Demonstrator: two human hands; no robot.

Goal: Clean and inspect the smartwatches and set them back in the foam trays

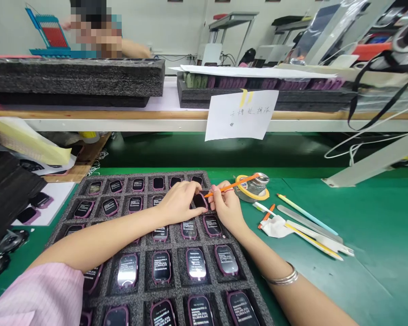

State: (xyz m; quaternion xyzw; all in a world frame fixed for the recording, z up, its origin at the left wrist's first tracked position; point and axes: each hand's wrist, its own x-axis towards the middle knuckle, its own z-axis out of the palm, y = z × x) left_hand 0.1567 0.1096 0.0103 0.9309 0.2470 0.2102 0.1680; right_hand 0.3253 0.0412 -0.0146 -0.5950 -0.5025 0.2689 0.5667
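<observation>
Flanking a dark-screened watch (200,200) in a foam tray (139,174), the two hands sit close but apart: the left hand (177,202) with fingertips on its left edge, the right hand (227,208) pinching an orange stick (245,181) whose tip points at it. The watch's long axis runs away from the person; fingers hide its edges.

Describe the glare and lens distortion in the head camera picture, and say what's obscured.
Head view: bright glare sits on the nearest watch screens, washing out their text; the wide lens splays the foam tray outward toward the bottom; a pixelated patch covers the co-worker at the back.
</observation>
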